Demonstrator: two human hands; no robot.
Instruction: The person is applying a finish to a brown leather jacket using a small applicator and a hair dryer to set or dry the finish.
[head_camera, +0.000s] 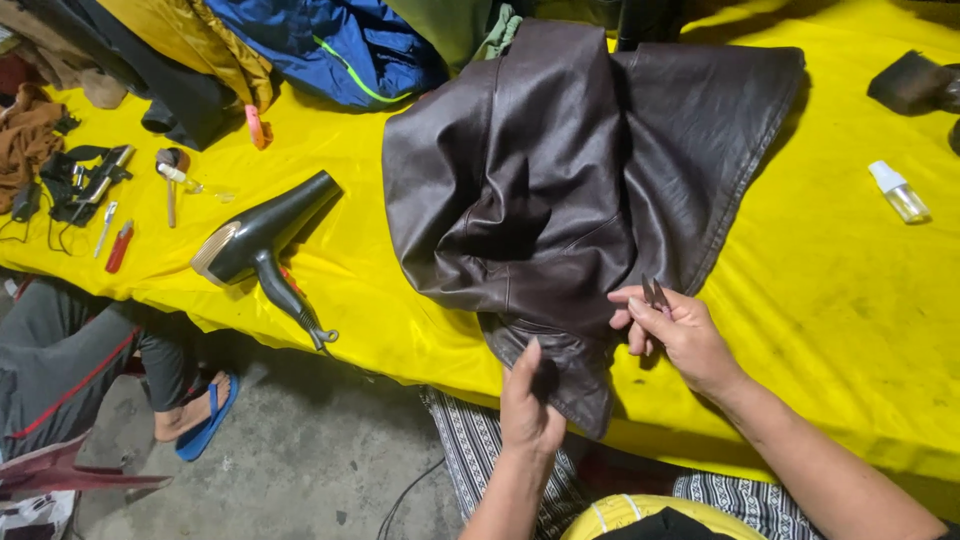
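A black hair dryer is seen lying on the yellow table cover, well left of a dark brown leather jacket spread across the middle and hanging over the near edge. The jacket's lower hem is pinched by the closed fingers of the left hand. Just to the right, small metal snips are held in the curled fingers of the right hand, beside the leather.
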